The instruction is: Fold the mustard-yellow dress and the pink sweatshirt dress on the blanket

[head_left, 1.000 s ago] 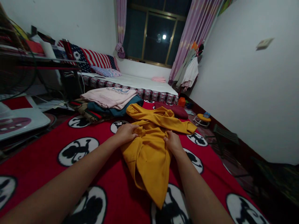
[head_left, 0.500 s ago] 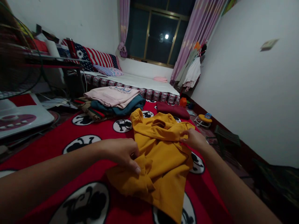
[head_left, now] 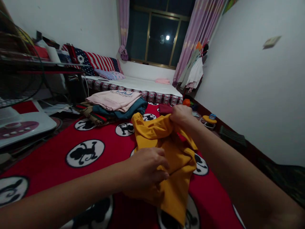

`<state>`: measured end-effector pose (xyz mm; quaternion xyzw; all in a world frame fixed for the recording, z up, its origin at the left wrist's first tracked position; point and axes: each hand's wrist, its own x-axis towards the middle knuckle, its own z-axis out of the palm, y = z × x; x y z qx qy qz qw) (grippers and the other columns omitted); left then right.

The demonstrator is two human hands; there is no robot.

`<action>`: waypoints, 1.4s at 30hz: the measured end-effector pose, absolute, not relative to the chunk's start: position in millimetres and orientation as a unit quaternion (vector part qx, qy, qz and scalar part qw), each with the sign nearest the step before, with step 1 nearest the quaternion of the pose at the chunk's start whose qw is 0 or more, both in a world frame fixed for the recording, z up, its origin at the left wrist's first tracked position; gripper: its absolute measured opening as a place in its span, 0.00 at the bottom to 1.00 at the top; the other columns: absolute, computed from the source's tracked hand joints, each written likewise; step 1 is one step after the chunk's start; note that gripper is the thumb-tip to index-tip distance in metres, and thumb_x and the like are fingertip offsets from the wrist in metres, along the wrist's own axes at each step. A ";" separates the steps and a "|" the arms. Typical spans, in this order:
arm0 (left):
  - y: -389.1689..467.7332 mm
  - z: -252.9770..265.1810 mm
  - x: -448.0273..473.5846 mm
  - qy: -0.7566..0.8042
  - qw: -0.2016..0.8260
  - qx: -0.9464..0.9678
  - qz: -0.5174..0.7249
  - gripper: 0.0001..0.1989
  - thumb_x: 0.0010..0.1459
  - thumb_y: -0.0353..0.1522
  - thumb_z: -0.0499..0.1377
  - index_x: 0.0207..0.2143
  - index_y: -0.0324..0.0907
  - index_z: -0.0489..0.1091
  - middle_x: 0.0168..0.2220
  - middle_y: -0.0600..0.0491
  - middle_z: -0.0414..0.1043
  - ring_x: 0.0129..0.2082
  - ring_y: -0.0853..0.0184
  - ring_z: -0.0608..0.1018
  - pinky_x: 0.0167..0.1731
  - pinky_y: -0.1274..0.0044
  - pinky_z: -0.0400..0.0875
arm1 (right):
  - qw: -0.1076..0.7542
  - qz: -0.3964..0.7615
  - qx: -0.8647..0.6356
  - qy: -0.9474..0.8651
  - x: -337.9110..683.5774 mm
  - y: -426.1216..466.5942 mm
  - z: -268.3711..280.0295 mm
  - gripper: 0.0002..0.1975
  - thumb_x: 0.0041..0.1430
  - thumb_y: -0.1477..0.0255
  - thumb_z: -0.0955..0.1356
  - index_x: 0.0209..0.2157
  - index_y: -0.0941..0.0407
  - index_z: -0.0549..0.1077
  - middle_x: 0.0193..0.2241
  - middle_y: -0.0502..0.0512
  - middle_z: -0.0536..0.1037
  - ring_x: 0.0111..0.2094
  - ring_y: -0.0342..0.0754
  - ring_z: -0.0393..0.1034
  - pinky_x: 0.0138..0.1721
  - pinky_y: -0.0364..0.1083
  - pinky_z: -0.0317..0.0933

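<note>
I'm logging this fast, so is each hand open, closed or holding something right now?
Left hand: curled over the yellow garment; grip cannot be told.
Right hand: closed, holding the yellow garment's far side.

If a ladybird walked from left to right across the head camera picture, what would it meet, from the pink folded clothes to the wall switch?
Folded pale pink top with lettering → mustard-yellow garment → stool with a round yellow seat → dark slatted stool → wall switch.

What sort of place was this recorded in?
Likely a bedroom in a home: there is a bed by the window, purple curtains, and clothes hanging nearby.
</note>
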<state>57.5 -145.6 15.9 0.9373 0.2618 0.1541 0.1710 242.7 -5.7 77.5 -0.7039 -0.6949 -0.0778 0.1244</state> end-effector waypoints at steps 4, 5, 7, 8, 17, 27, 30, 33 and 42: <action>-138.7 16.1 70.8 0.209 0.215 0.935 0.191 0.15 0.60 0.36 0.58 0.50 0.46 0.71 0.51 0.51 0.70 0.48 0.64 0.74 0.48 0.77 0.67 | 0.377 0.108 -0.408 -0.824 176.5 -22.0 89.8 0.17 0.55 0.69 0.69 0.47 0.57 0.71 0.45 0.58 0.77 0.48 0.52 0.71 0.49 0.53 0.65; -133.3 12.1 70.1 0.217 0.213 0.931 0.202 0.18 0.61 0.36 0.58 0.53 0.46 0.68 0.54 0.49 0.68 0.51 0.63 0.72 0.51 0.75 0.66 | 0.407 0.143 -0.348 -0.833 171.2 -26.2 85.2 0.20 0.56 0.68 0.68 0.51 0.55 0.68 0.48 0.56 0.75 0.49 0.50 0.70 0.49 0.50 0.66; -117.8 0.4 61.1 0.259 0.184 0.921 0.228 0.22 0.61 0.37 0.57 0.57 0.45 0.64 0.59 0.47 0.62 0.55 0.60 0.69 0.56 0.70 0.64 | 0.436 0.169 -0.296 -0.833 176.8 -33.0 68.3 0.23 0.56 0.67 0.68 0.53 0.53 0.65 0.51 0.55 0.73 0.49 0.47 0.70 0.48 0.48 0.66; -108.6 -6.3 53.1 0.285 0.163 0.914 0.239 0.24 0.60 0.38 0.58 0.58 0.45 0.63 0.60 0.45 0.60 0.56 0.59 0.68 0.56 0.69 0.63 | 0.437 0.168 -0.296 -0.832 186.0 -35.9 56.8 0.22 0.55 0.69 0.69 0.52 0.55 0.66 0.50 0.56 0.73 0.49 0.48 0.70 0.49 0.49 0.65; -66.6 -19.3 -35.1 0.515 -0.056 0.819 0.246 0.24 0.56 0.45 0.57 0.53 0.45 0.69 0.54 0.45 0.67 0.53 0.55 0.69 0.55 0.66 0.62 | 0.284 0.098 -0.457 -0.837 238.8 -76.7 -27.5 0.20 0.55 0.68 0.71 0.50 0.56 0.70 0.48 0.58 0.73 0.49 0.50 0.68 0.50 0.49 0.62; -58.4 18.0 -62.6 0.559 -0.049 0.805 0.193 0.19 0.48 0.28 0.56 0.44 0.45 0.75 0.41 0.51 0.77 0.42 0.58 0.76 0.40 0.74 0.68 | 0.356 0.135 -0.389 -0.839 179.4 -85.7 -8.5 0.24 0.55 0.75 0.67 0.54 0.52 0.66 0.51 0.57 0.71 0.41 0.47 0.71 0.46 0.49 0.65; -62.0 44.7 -32.8 0.472 -0.048 0.816 0.329 0.20 0.49 0.28 0.55 0.46 0.41 0.73 0.43 0.51 0.76 0.44 0.60 0.75 0.46 0.74 0.68 | 0.442 0.174 -0.366 -0.800 158.3 -79.1 -3.4 0.37 0.49 0.76 0.68 0.62 0.50 0.56 0.56 0.58 0.67 0.37 0.46 0.71 0.44 0.48 0.67; -73.9 62.2 3.0 0.387 -0.046 0.839 0.380 0.24 0.47 0.24 0.55 0.49 0.41 0.71 0.47 0.51 0.72 0.47 0.62 0.73 0.50 0.73 0.67 | 0.494 0.215 -0.361 -0.761 151.5 -64.9 4.6 0.35 0.44 0.75 0.70 0.56 0.53 0.63 0.48 0.55 0.74 0.39 0.49 0.71 0.40 0.47 0.68; -45.3 27.9 -34.5 0.437 -0.109 0.809 0.379 0.19 0.55 0.22 0.50 0.43 0.42 0.75 0.49 0.48 0.67 0.52 0.61 0.69 0.57 0.68 0.63 | 0.737 0.313 -0.534 -0.272 287.8 -15.3 14.9 0.09 0.51 0.74 0.64 0.36 0.56 0.65 0.26 0.46 0.71 0.24 0.41 0.70 0.27 0.42 0.70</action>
